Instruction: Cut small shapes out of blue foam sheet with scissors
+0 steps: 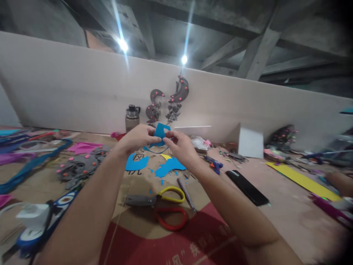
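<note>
We hold a small, flat bright-blue sheet piece [160,129] up in front of us, above the far part of the work surface. Our left hand [138,138] pinches it at its left edge between thumb and fingers; our right hand [180,143] pinches its lower right side with thumb and forefinger. How the remaining fingers are set, we cannot tell clearly.

Just below our hands lie a curved bright-blue cutout [136,162], a wavy-edged bright-blue sheet [171,167] and a small yellow scrap [166,156], with tiny blue bits around them. Nearer to us, large scissors with grey blades and one yellow and one red handle [143,200] lie on a brown cardboard sheet with red printing [209,235]; a slim greyish-purple stick [186,194] lies just beside them.

Right of our right forearm lies a black phone [246,187], a blue glue gun [214,164] near its far end. To our left sits a pile of grey shapes with pink dots [79,165]. Behind our hands, a dark-lidded bottle [132,119] stands by the white partition [82,88].
</note>
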The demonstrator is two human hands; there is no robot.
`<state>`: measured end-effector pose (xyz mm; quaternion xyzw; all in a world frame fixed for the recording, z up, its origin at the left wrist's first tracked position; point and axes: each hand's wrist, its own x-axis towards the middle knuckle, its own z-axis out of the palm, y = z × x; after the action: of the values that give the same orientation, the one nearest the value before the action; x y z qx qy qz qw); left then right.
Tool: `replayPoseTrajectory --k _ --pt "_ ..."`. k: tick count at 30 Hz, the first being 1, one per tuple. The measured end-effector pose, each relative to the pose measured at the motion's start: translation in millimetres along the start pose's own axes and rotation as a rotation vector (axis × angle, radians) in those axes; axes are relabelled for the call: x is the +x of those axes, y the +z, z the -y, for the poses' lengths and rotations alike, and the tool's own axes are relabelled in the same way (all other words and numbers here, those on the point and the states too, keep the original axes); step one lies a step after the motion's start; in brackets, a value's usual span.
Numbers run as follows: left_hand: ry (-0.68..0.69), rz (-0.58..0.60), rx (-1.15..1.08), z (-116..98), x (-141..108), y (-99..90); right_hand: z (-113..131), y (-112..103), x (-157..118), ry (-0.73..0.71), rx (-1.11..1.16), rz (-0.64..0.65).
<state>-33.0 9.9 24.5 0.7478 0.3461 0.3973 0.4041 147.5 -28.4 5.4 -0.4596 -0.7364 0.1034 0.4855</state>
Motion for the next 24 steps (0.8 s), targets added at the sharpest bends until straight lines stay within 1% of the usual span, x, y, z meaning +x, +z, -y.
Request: replayPoseTrajectory --k 1,3,6,8,11,13,15,17,19,21,24 --pt "0.017 0.01 0.083 -1 -1 0.4 -1 3 1 -0.006 0.028 -0.006" --pt "0.04 0.016 0.148 -3 -2 1.2 -3 7 3 -0.011 0.066 -0.016" --pt "0.047 0.007 0.125 -3 -2 3.3 -8 12 8 -0.006 0.141 -0.037" --pt "0.037 -0.053 0.075 0 2 5.8 -14 16 12 0.005 0.226 -0.072" --pt "0.013 -0.156 -0.057 9 10 12.5 -23 25 18 0.08 0.4 -0.168" --pt "-0.008 -0.187 -0.191 15 16 20.2 -28 31 21 0.165 0.562 -0.239" --pt "-0.024 -0.208 -0.363 19 22 31.0 -32 35 23 0.242 0.732 -0.306" --pt "-0.042 -0.243 -0.53 21 25 44.1 -36 37 24 0.285 0.864 -0.363" --pt "-0.054 -0.24 -0.619 22 28 57.8 -39 38 23 0.294 0.924 -0.413" --pt "-0.048 -0.228 -0.656 23 29 69.6 -42 38 22 0.293 0.935 -0.436" --pt "-0.019 -0.262 -0.666 27 31 80.5 -44 39 19 0.285 0.904 -0.447"
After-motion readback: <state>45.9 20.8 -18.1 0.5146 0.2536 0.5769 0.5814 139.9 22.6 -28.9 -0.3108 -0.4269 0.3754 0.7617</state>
